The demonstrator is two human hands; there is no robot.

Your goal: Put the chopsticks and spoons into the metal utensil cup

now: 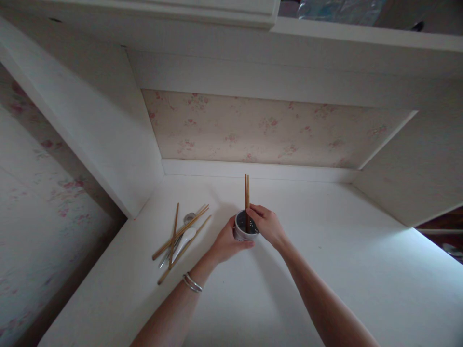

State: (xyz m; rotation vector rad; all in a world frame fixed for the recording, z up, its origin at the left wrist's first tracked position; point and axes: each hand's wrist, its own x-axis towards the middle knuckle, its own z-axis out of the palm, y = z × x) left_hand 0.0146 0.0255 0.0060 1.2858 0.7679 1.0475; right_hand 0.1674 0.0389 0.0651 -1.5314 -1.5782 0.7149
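My left hand point(228, 239) is wrapped round a light-coloured cup point(246, 236) with a dark inside dotted with small light spots. A pair of wooden chopsticks point(247, 193) stands nearly upright in the cup, and my right hand point(265, 222) pinches them near the rim. Left of the cup, several more chopsticks point(173, 236) lie crossed in a loose pile. Among them are a white spoon point(186, 238) and a metal spoon point(189, 218), whose handle is partly covered.
The white desk top point(325, 270) spreads around the cup. White side panels point(104, 111) and a floral back wall point(231, 127) enclose it, with a shelf point(253, 72) overhead. Clear plastic point(342, 10) shows on the upper shelf at the right.
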